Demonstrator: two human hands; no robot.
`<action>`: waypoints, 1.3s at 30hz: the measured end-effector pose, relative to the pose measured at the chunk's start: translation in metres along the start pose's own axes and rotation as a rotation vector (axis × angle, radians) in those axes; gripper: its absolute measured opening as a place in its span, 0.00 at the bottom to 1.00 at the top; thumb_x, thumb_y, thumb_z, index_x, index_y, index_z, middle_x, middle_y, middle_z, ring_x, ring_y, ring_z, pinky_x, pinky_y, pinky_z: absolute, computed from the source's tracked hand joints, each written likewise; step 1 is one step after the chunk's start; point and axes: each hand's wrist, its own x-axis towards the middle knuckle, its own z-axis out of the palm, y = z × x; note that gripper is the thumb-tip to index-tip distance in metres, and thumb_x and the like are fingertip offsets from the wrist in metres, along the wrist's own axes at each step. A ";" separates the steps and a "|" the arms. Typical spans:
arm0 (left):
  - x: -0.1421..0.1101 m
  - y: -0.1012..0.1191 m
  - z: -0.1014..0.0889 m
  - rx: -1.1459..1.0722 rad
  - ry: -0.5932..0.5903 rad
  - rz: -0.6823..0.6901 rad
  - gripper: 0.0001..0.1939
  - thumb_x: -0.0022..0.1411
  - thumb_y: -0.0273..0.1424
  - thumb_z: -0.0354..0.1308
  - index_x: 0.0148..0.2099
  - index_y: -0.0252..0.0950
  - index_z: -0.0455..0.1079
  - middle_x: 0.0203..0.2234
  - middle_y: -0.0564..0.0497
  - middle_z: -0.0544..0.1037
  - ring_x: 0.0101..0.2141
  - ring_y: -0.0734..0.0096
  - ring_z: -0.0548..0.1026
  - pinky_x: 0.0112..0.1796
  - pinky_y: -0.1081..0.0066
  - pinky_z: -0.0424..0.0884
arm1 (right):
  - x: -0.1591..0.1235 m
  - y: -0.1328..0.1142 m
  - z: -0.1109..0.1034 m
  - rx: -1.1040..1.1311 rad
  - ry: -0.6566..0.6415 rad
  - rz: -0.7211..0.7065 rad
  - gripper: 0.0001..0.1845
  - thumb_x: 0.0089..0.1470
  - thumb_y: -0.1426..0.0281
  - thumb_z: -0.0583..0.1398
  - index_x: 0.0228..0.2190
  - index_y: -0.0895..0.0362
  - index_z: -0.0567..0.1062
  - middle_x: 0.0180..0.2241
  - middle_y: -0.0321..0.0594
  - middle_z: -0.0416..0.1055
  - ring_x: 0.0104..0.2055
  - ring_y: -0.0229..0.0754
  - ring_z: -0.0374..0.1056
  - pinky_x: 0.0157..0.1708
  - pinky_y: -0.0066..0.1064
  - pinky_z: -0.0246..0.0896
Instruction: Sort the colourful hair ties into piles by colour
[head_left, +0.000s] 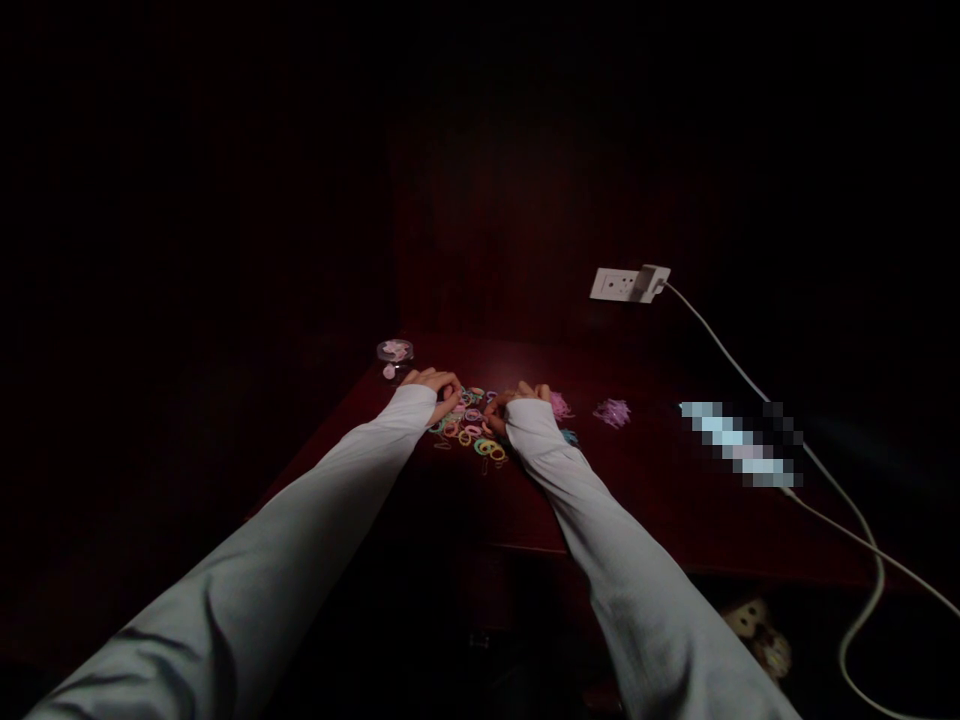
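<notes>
A loose spread of small coloured bands (pixel 472 415), in yellow, green, pink, orange and purple, lies on the dark reddish tabletop (pixel 645 490) between the person's two hands. Most of them are ring-shaped; near the front of the spread a yellow and a green ring lie side by side, and a few thin loops lie apart at its near edge. The left hand (pixel 435 385) is at the left side of the spread, fingers bent and thumb turned inward toward the bands; whether its grip is pinching one cannot be told. The right hand (pixel 520 402) is at the opposite side, fingers curled low over the bands, and its grip is too small and dark to tell as well. Just beyond the right hand sits a pink bunch (pixel 560 405), with a blue bunch (pixel 571 437) partly behind the wrist and a purple bunch (pixel 615 413) farther right, apart from them. Near the left hand stands a clear container (pixel 395 350) with pale pink pieces inside. Both forearms wear light grey sleeves (pixel 315 510). Well to the right lies a pixelated bright object (pixel 739 445). On the back wall, a white socket plate (pixel 616 285) carries a plugged-in charger (pixel 654 282) with a pale cable (pixel 724 345).
</notes>
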 end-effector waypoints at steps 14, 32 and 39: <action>-0.001 0.006 0.002 -0.004 -0.149 0.226 0.12 0.68 0.40 0.57 0.47 0.43 0.78 0.39 0.50 0.78 0.44 0.60 0.70 0.46 0.64 0.60 | 0.004 0.005 -0.001 -0.014 0.116 -0.114 0.12 0.65 0.61 0.60 0.37 0.51 0.82 0.37 0.41 0.80 0.44 0.47 0.64 0.45 0.38 0.41; -0.001 0.000 0.003 -0.006 -0.126 0.206 0.11 0.64 0.43 0.61 0.39 0.42 0.77 0.34 0.52 0.78 0.41 0.62 0.71 0.44 0.65 0.60 | 0.003 0.010 -0.003 -0.051 0.191 -0.063 0.13 0.66 0.62 0.58 0.38 0.50 0.82 0.37 0.41 0.79 0.43 0.47 0.63 0.43 0.38 0.39; 0.000 0.000 0.001 0.003 -0.116 0.234 0.13 0.71 0.41 0.56 0.40 0.41 0.78 0.37 0.51 0.80 0.41 0.63 0.71 0.43 0.65 0.59 | 0.001 0.001 -0.004 0.032 0.173 -0.103 0.10 0.65 0.64 0.59 0.39 0.50 0.82 0.37 0.41 0.79 0.44 0.47 0.62 0.43 0.38 0.39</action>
